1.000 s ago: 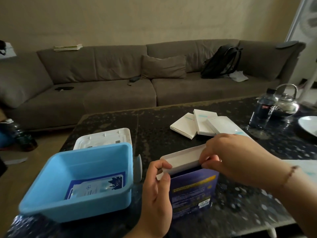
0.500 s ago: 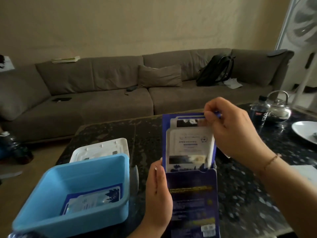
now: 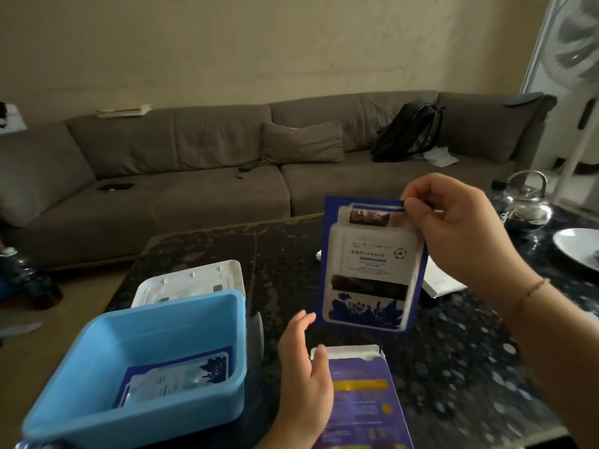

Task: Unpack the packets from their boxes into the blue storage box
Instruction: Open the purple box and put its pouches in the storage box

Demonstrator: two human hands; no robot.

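Observation:
My right hand (image 3: 453,228) pinches the top edge of a stack of blue-and-white packets (image 3: 369,267), held upright in the air, fully clear of the box below. My left hand (image 3: 304,377) grips the left side of the open purple box (image 3: 363,403) near the table's front edge; its white top flap stands open. The blue storage box (image 3: 97,409) sits at the left with one blue-and-white packet (image 3: 175,380) lying flat inside.
A white lid (image 3: 191,280) lies behind the blue storage box. White boxes (image 3: 440,283) lie on the dark speckled table (image 3: 470,367) behind my right wrist. A glass kettle (image 3: 526,199) and a white plate (image 3: 577,247) stand far right. A grey sofa runs behind the table.
My right hand has lifted the packets up and completely out of the purple box. The box has dropped lower in view, still held by my left hand.

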